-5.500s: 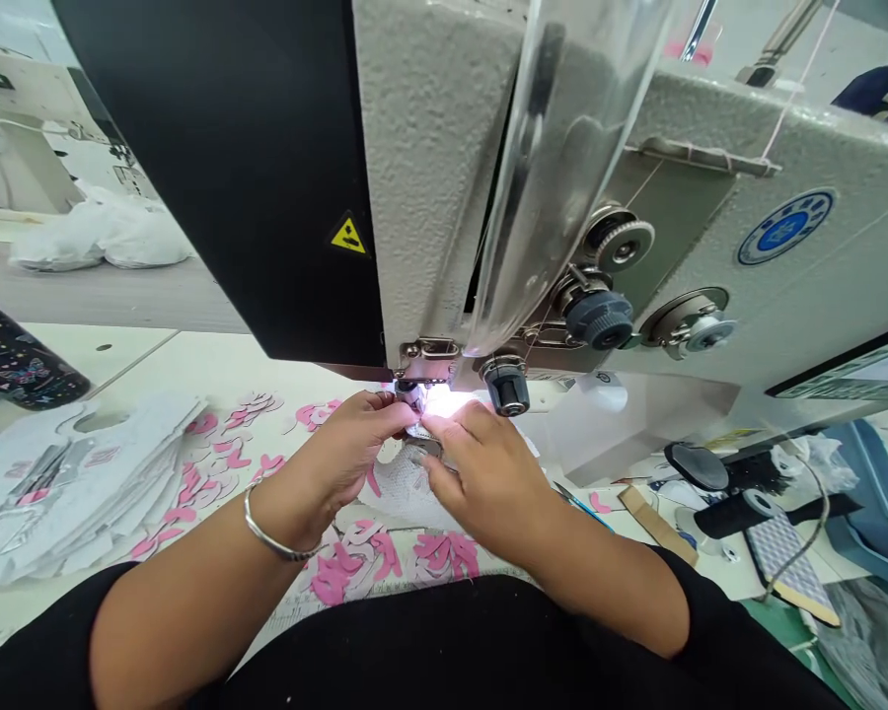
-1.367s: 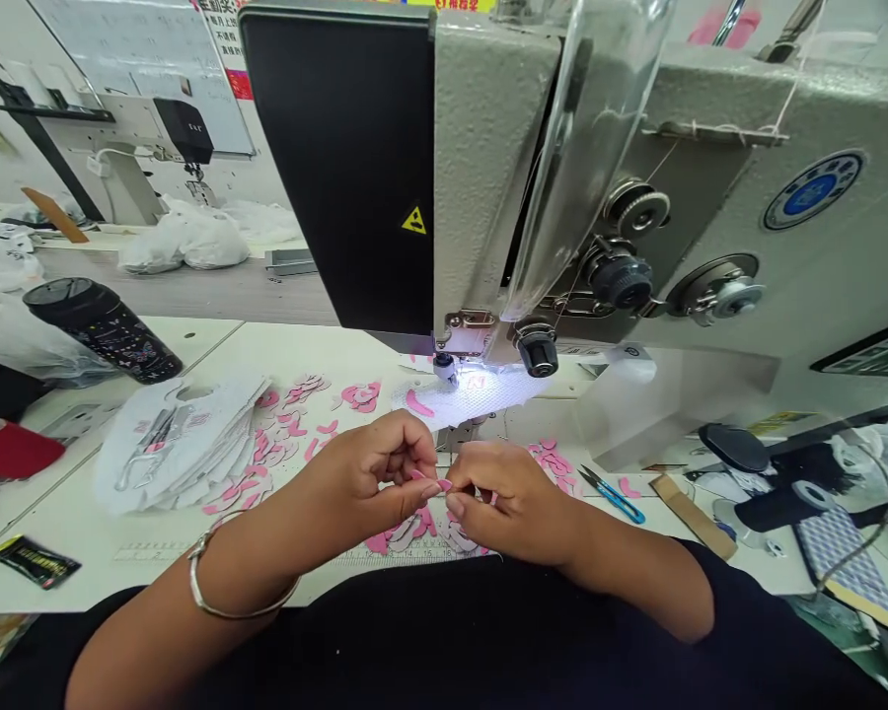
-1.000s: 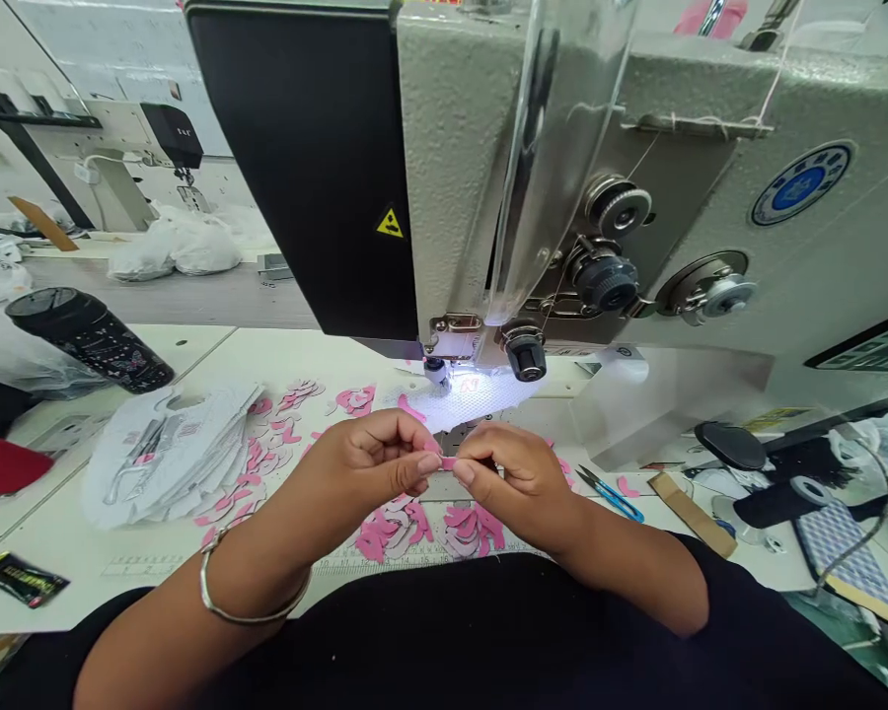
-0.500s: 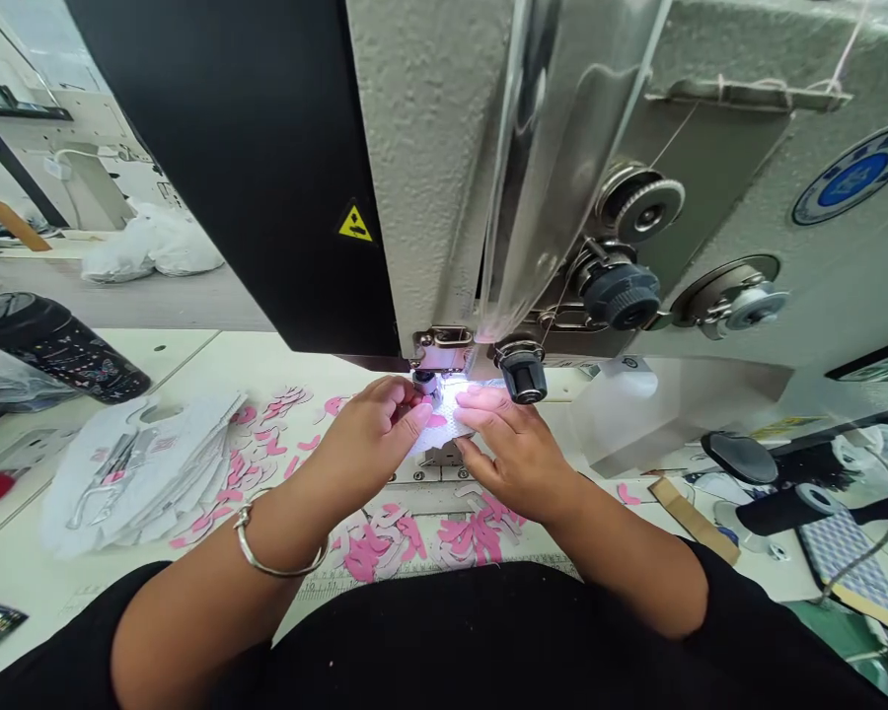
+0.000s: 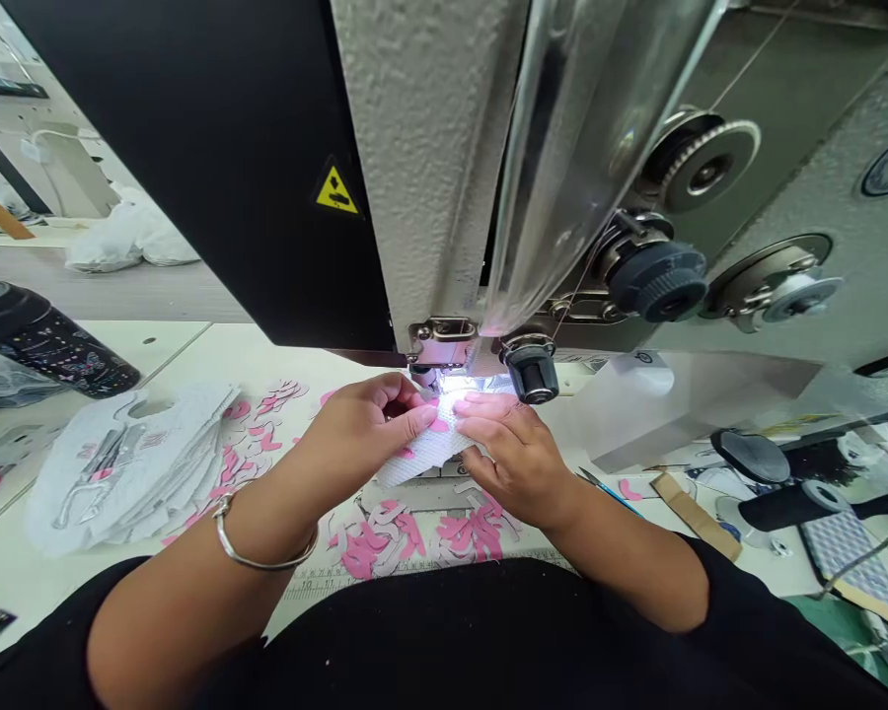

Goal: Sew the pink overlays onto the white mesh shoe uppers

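A white textured fabric piece (image 5: 418, 461) with small pink patches lies under the lit needle area of a sewing machine (image 5: 433, 177). My left hand (image 5: 366, 434) pinches the fabric's left side between thumb and index finger, close to a pink patch (image 5: 439, 425). On the right, my right hand (image 5: 514, 454) rests on the fabric with its fingers together, curled and pressing its edge. The presser foot is partly hidden behind my left fingers. Pink and white curved cutouts (image 5: 370, 542) are heaped in front of the machine, below both hands.
Stacked white bib-shaped pieces (image 5: 185, 473) with tweezers (image 5: 104, 468) on top lie at left, beside more pink cutouts (image 5: 266, 439). A black bottle (image 5: 51, 340) stands behind them. At right are a blue pen (image 5: 608, 488), a brown strip (image 5: 694, 515) and a black thread spool (image 5: 788, 506).
More of the white fabric now shows toward the front, with another pink patch near my left thumb. The view has moved closer to the machine, and the blue pen shows beside my right wrist.
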Demonstrator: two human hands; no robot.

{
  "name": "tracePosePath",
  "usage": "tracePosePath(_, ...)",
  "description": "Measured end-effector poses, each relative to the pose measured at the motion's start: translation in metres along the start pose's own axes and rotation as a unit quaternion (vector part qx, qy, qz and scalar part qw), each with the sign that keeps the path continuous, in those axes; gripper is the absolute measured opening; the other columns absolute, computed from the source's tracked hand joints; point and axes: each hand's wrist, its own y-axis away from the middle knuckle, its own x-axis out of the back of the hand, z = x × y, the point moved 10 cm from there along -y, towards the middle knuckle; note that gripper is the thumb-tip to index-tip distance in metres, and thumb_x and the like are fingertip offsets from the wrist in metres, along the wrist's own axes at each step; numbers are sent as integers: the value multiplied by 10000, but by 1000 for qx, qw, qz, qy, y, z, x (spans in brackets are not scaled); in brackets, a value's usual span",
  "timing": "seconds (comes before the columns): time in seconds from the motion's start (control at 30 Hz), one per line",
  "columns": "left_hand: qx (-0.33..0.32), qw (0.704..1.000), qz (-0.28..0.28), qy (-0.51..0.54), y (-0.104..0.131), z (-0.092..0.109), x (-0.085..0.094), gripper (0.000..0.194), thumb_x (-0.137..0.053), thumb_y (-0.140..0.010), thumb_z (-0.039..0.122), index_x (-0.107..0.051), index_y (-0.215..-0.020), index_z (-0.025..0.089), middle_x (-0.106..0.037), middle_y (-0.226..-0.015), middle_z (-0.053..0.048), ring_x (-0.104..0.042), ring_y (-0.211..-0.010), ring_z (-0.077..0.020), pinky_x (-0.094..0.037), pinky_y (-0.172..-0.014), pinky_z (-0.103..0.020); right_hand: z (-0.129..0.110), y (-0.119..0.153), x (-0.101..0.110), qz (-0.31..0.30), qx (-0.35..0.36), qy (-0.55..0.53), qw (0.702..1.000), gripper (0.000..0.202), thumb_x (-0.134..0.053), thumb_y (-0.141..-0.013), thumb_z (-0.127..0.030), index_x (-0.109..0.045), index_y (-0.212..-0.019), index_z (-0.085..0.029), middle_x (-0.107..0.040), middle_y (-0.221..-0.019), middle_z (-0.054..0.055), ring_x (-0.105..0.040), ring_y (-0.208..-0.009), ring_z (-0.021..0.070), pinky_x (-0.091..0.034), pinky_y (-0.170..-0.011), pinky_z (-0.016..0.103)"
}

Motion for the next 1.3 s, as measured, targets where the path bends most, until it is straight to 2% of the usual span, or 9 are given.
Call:
tracePosePath(0.27,-1,1000,-3,-11,-1,1,-1,324,-638,-799,544,-652,-825,221,-706,-791,0,-602,-651,-164,-435,-607,-292,-2,0,1,15,28,-22,999,527,-605,-826,-30,-553,-1293,-268,-679,-1120,56,-619,-1127,228,-557,-926,417)
tracePosePath(0.5,-5,999,-2,33,-2,-5,-3,334,-643,-792,555,-640,-800,221,-709,-820,-10,-603,-645,-166,-432,-585,-284,-1,0,1,11,23,-28,999,521,-613,-817,-36,-579,-1285,-263,-683,-1125,62,-613,-1140,235,-555,-931,423)
tracePosePath(0.7,-18,999,-6,49,-2,-2,-4,282,-661,-798,495,-630,-778,215,-695,-793,-6,-598,-646,-161,-434,-604,-282,0,-1,2,20,11,-13,1000,478,-582,-835,-54,-592,-1244,-301,-695,-1108,35,-639,-1093,218,-562,-918,412)
tracePosePath(0.87,0,998,-10,64,-2,-8,-7,312,-662,-792,522,-617,-781,213,-681,-804,-9,-576,-639,-154,-431,-578,-280,-4,0,2,15,25,-6,1000,467,-610,-809,-40,-592,-1228,-246,-689,-1107,71,-629,-1102,246,-558,-914,426)
tracePosePath(1.03,26,984,-21,173,-4,-18,-18,312,-698,-774,505,-601,-825,213,-601,-757,20,-539,-626,-129,-425,-566,-262,-4,-2,2,8,19,-8,1000,449,-591,-824,-58,-584,-1232,-247,-687,-1095,70,-628,-1095,245,-558,-898,430)
tracePosePath(1.17,46,956,-23,288,-3,-18,-25,239,-730,-766,372,-590,-864,206,-566,-800,32,-540,-689,-110,-436,-615,-241,-1,-3,2,4,0,-12,1000,430,-566,-841,-76,-589,-1219,-279,-691,-1086,47,-637,-1078,229,-551,-901,422)
tracePosePath(1.3,81,926,-40,366,-3,-19,-31,225,-728,-746,277,-596,-916,210,-584,-808,33,-550,-674,-104,-435,-596,-231,0,-3,2,9,-9,-20,1000,392,-571,-834,-66,-617,-1171,-261,-697,-1077,54,-640,-1060,224,-542,-908,425)
